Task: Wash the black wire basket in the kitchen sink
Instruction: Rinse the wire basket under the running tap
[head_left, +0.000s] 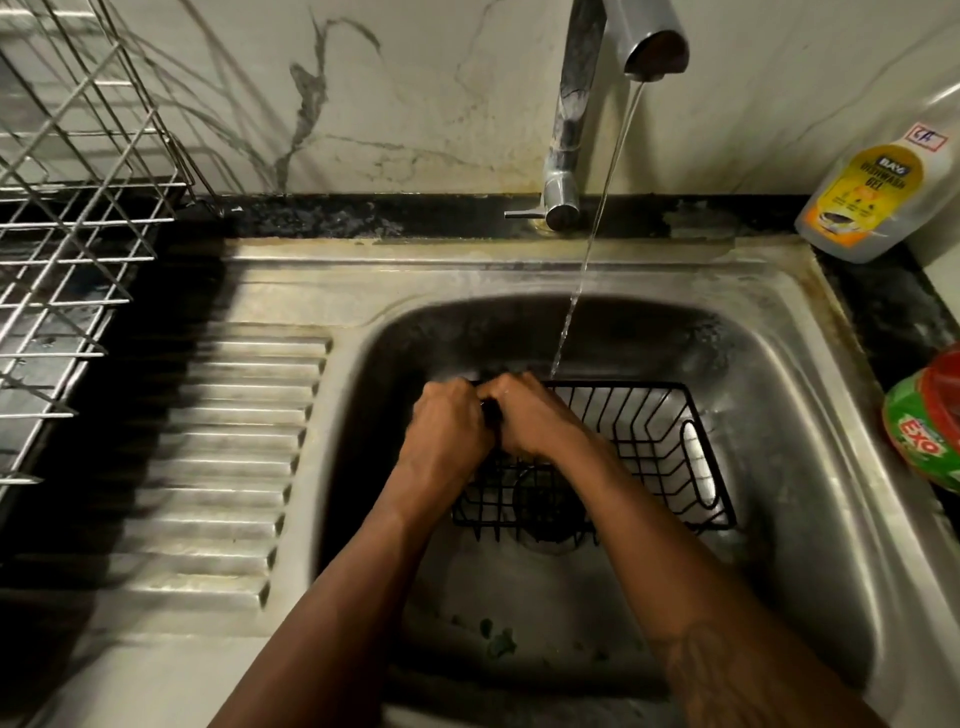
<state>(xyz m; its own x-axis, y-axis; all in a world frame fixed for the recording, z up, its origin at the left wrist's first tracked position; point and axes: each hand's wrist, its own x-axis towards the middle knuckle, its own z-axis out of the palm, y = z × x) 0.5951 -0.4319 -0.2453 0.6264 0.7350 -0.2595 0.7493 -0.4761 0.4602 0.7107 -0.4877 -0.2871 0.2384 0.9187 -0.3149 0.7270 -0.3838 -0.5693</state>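
A black wire basket (649, 447) lies in the steel sink (769, 405), over the drain. My left hand (447, 426) and my right hand (530, 415) sit side by side at the basket's left end, fingers curled over its rim. A thin stream of water (587, 260) runs from the chrome tap (576, 114) and lands just behind the basket's back rim, right of my right hand. The left part of the basket is hidden under my hands and forearms.
A ribbed steel draining board (228, 447) lies left of the sink. A metal dish rack (67, 234) stands at the far left. A dishwash gel bottle (872, 197) and a green and red soap tub (930, 426) sit on the dark counter at right.
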